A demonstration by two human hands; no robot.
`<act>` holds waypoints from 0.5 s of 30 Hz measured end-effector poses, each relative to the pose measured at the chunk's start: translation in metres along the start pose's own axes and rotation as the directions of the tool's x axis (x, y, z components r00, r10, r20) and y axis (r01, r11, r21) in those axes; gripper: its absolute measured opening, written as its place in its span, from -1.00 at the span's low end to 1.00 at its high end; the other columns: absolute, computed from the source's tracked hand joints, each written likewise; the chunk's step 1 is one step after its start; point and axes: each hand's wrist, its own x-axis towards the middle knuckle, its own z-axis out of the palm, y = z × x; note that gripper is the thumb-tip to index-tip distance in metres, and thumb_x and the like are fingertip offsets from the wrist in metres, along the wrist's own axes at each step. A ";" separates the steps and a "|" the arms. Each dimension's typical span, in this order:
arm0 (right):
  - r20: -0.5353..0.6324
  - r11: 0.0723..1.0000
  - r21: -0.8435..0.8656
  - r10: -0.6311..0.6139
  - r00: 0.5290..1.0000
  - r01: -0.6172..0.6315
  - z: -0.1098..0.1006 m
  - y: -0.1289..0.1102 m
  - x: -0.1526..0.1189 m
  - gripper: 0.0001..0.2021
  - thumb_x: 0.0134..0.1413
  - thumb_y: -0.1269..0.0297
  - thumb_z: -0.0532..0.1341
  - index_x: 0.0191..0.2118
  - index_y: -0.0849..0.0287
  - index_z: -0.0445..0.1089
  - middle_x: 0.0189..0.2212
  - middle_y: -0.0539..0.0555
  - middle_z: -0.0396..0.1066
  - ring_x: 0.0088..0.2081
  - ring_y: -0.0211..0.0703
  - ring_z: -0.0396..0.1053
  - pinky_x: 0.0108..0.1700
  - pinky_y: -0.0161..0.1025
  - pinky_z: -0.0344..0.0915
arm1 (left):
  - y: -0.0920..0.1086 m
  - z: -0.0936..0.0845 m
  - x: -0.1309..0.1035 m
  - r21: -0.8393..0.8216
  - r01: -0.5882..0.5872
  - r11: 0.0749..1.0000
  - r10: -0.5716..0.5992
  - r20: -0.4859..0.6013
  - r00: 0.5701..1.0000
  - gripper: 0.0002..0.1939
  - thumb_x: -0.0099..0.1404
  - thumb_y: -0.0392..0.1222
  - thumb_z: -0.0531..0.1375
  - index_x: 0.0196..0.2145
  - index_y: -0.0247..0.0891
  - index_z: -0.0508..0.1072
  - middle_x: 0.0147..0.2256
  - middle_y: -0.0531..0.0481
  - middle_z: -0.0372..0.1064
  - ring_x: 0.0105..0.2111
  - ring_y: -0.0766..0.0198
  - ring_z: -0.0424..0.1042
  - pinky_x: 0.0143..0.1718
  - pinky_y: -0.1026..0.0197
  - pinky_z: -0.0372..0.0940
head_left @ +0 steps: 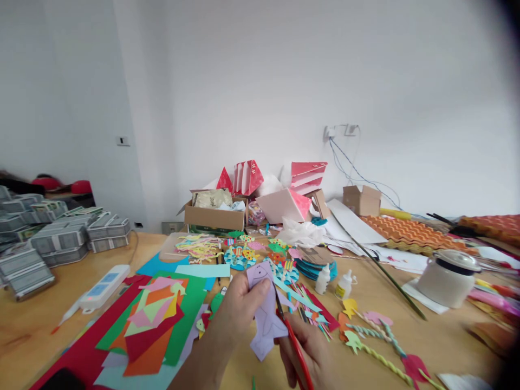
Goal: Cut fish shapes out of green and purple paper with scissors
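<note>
A light purple paper (264, 319) with a fish outline drawn on it is pinched in my left hand (246, 298), thumb on top near the drawn eye. My right hand (304, 346) grips red-handled scissors (296, 346), whose blades lie along the paper's right edge. A narrow purple strip hangs off to the right of the blades. Just beyond my hands lie colourful paper fish (278, 246) and blue round pieces decorated with fish (239, 258).
Coloured paper sheets (152, 319) are stacked at the left, near a white power strip (106, 287). Glue bottles (323, 279), twisted paper cords (376, 355) and a lidded jar (449, 279) stand or lie at the right. A cardboard box (215, 216) is behind.
</note>
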 end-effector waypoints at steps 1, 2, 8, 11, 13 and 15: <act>0.006 1.000 -0.007 -0.010 1.000 0.010 0.000 -0.001 0.000 -0.68 0.03 0.00 -0.05 -0.59 0.09 0.05 -0.80 -0.18 -0.01 -0.75 -0.35 0.06 -0.69 -0.43 0.01 | 0.002 0.002 -0.001 -0.019 0.008 1.000 -0.008 -0.008 1.000 -0.70 0.01 -0.04 0.24 -0.36 -0.31 0.42 -0.58 0.09 0.31 -0.59 0.36 0.27 -0.54 0.33 0.19; 0.007 1.000 -0.014 -0.018 1.000 0.018 -0.001 -0.002 0.000 -0.68 0.04 0.01 -0.06 -0.59 0.09 0.06 -0.80 -0.18 0.00 -0.74 -0.34 0.07 -0.68 -0.43 0.02 | 0.003 0.004 -0.002 -0.038 0.013 0.999 -0.014 -0.016 1.000 -0.70 0.00 -0.05 0.25 -0.35 -0.31 0.42 -0.60 0.10 0.31 -0.61 0.35 0.28 -0.55 0.33 0.20; 0.003 0.999 -0.019 -0.041 0.999 0.041 -0.002 -0.001 0.000 -0.66 0.02 -0.03 -0.08 -0.57 0.10 0.08 -0.80 -0.18 0.01 -0.75 -0.33 0.06 -0.69 -0.42 0.00 | 0.008 0.011 -0.007 -0.081 -0.008 0.997 0.007 -0.006 1.000 -0.71 0.01 -0.09 0.24 -0.32 -0.33 0.44 -0.62 0.09 0.33 -0.62 0.33 0.32 -0.55 0.31 0.23; -0.006 1.000 0.005 -0.012 1.000 0.012 -0.001 0.001 0.000 -0.66 0.01 -0.04 -0.05 -0.58 0.09 0.05 -0.80 -0.18 0.01 -0.76 -0.34 0.05 -0.69 -0.43 0.01 | 0.006 0.010 -0.006 -0.084 0.006 0.996 -0.008 -0.032 0.999 -0.68 0.00 -0.10 0.25 -0.29 -0.31 0.42 -0.60 0.10 0.34 -0.61 0.34 0.32 -0.55 0.32 0.22; -0.013 1.000 0.018 -0.004 1.000 0.004 -0.001 0.002 -0.001 -0.66 0.00 -0.05 -0.04 -0.58 0.09 0.04 -0.80 -0.19 0.01 -0.76 -0.35 0.04 -0.69 -0.43 -0.01 | 0.006 0.010 -0.006 -0.084 0.017 0.996 -0.020 -0.044 0.999 -0.71 -0.01 -0.10 0.25 -0.32 -0.31 0.42 -0.61 0.10 0.32 -0.61 0.36 0.30 -0.56 0.33 0.20; -0.008 1.000 0.022 -0.014 1.000 0.014 -0.001 0.003 0.000 -0.65 -0.01 -0.07 -0.04 -0.57 0.09 0.05 -0.80 -0.19 0.00 -0.77 -0.35 0.02 -0.70 -0.42 -0.02 | 0.006 0.010 -0.006 -0.080 0.022 0.997 -0.025 -0.040 0.999 -0.76 -0.01 -0.10 0.25 -0.39 -0.31 0.41 -0.62 0.12 0.30 -0.63 0.37 0.28 -0.57 0.33 0.21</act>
